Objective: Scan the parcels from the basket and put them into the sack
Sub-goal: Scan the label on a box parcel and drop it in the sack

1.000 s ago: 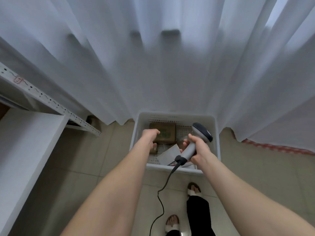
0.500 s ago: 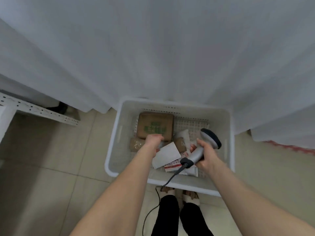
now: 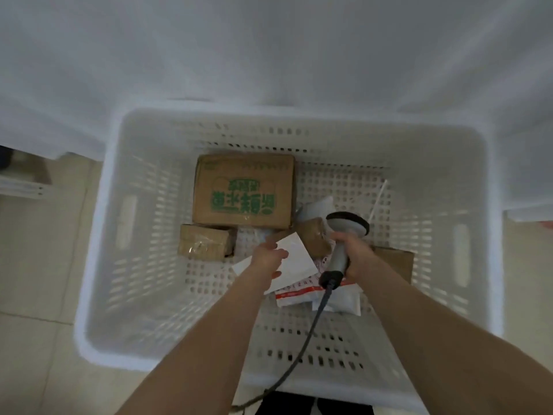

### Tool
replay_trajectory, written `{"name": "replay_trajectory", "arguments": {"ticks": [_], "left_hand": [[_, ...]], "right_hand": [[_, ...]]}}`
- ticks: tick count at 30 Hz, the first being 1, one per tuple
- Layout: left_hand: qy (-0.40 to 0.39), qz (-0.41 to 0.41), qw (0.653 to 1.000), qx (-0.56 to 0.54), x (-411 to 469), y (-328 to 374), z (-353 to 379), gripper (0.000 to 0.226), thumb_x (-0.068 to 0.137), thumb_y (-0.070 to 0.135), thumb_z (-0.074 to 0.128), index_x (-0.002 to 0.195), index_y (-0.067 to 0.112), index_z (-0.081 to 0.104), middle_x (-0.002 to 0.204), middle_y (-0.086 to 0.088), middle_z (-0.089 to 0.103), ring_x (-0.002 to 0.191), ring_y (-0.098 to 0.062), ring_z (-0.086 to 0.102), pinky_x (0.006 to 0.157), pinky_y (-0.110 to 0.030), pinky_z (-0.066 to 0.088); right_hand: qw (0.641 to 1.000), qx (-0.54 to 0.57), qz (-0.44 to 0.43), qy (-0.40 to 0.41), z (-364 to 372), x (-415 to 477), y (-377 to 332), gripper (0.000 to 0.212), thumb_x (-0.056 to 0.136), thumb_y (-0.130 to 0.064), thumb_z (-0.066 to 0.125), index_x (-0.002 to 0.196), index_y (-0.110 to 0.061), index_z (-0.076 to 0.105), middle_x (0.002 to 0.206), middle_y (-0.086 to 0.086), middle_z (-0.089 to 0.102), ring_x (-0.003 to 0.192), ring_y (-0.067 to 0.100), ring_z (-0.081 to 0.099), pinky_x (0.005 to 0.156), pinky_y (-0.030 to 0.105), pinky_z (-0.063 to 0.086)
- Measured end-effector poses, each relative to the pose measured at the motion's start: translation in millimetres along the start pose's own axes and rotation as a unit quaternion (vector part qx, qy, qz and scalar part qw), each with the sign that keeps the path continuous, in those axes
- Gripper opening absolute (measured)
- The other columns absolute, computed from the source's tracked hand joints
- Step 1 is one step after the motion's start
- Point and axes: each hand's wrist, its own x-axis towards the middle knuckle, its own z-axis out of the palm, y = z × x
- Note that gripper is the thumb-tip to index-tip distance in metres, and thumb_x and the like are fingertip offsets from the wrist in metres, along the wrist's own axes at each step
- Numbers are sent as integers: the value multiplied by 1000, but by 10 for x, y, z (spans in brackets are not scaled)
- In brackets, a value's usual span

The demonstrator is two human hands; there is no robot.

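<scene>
View from above, looking down into a white slotted basket [image 3: 269, 136] on a tiled floor, with a white curtain [image 3: 269, 40] behind it. Two bare forearms reach in.

The left hand [image 3: 267, 259] has its fingers curled over the left edge of a white envelope [image 3: 296, 259] and appears to pinch it, lifting it off the pile. The right hand [image 3: 357, 256] is wrapped round the handle of a grey scanner [image 3: 338, 254]. The scanner's head sits just beyond the hand's knuckles, and its cable [image 3: 311, 333] trails back toward the body.

Beyond the left hand lies a large box [image 3: 244, 190] with green print. A small box [image 3: 205, 242] sits to the left of that hand. Between the two hands is a brown parcel [image 3: 314, 238]. A red-and-white mailer [image 3: 299, 295] lies beneath them, nearer the body. Flat cardboard [image 3: 395, 262] shows past the right wrist.

The step in hand looks like picking one parcel, the envelope, to scan. Several parcels remain, so the task seems to be in its early or middle stages. Next, the envelope's label probably needs turning toward the scanner head, with the head aimed at it. No barcode shows on the visible face. The sack is out of view.
</scene>
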Motion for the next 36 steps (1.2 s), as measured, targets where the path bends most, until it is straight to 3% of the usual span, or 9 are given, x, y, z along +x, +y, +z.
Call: {"name": "replay_trajectory", "arguments": {"ticks": [2, 5, 10, 12, 16, 20, 24, 32, 36], "left_hand": [[42, 29, 999, 0, 213, -14, 58, 37, 92, 7, 55, 128, 6, 51, 112, -17, 56, 97, -28, 52, 84, -37, 47], [109, 52, 991, 59, 515, 35, 52, 35, 93, 11, 52, 125, -1, 49, 126, -24, 53, 113, -37, 52, 96, -45, 49], [20, -33, 999, -36, 651, 46, 23, 13, 96, 7, 45, 109, 5, 49, 90, -13, 55, 71, -20, 55, 54, -26, 42], [24, -61, 995, -79, 614, -6, 8, 13, 95, 13, 51, 108, 8, 52, 83, -9, 51, 66, -18, 51, 50, -24, 39], [50, -85, 981, -167, 356, -52, -80, 35, 90, 34, 62, 115, 11, 54, 95, -11, 56, 76, -21, 58, 56, -28, 51], [65, -53, 984, -157, -26, 20, -188, 51, 77, 46, 74, 105, 11, 50, 106, -9, 56, 104, -27, 58, 76, -39, 54], [50, -27, 986, -159, -507, 236, -293, 80, 73, 42, 79, 135, 9, 40, 130, -11, 52, 118, -29, 51, 86, -44, 50], [-28, -4, 981, -193, -1543, 534, -538, 35, 87, 10, 64, 122, 5, 58, 113, -18, 67, 99, -33, 66, 92, -48, 52], [-28, 32, 983, -180, -2099, 677, -831, 38, 87, 8, 64, 122, 17, 54, 103, -11, 71, 88, -29, 69, 68, -42, 58]], "right_hand": [[999, -30, -36, 0, 83, 258, -68, 39, 90, -13, 65, 124, 4, 57, 116, 23, 62, 105, 37, 61, 97, 51, 50], [997, -67, -46, 3, 173, 533, -144, 41, 86, -16, 68, 123, -1, 57, 104, 16, 61, 99, 32, 59, 100, 52, 48], [999, -51, -2, -5, 181, 702, -33, 50, 84, -23, 72, 126, -4, 53, 120, 19, 59, 106, 33, 57, 100, 52, 46], [1000, -25, 0, -11, 126, 709, 60, 45, 86, -19, 70, 126, -1, 58, 122, 20, 61, 108, 33, 58, 102, 50, 46], [1000, 10, 5, 15, 10, 469, 156, 38, 89, -22, 69, 118, 2, 63, 116, 20, 64, 111, 37, 60, 100, 55, 46], [1000, 22, -9, -12, -36, 65, 172, 6, 91, -9, 64, 94, -7, 60, 86, 13, 60, 77, 28, 60, 78, 45, 53], [997, 1, -56, -53, 42, -435, 76, 19, 87, 5, 62, 97, -11, 62, 86, 13, 62, 75, 26, 61, 70, 40, 53], [990, -20, -105, -95, 371, -1624, -27, 25, 81, 15, 58, 93, -5, 65, 90, 15, 71, 80, 31, 68, 67, 41, 57], [989, -24, -129, -72, 338, -2186, -145, 19, 82, 11, 60, 87, -8, 63, 97, 14, 69, 90, 29, 65, 84, 47, 55]]}}
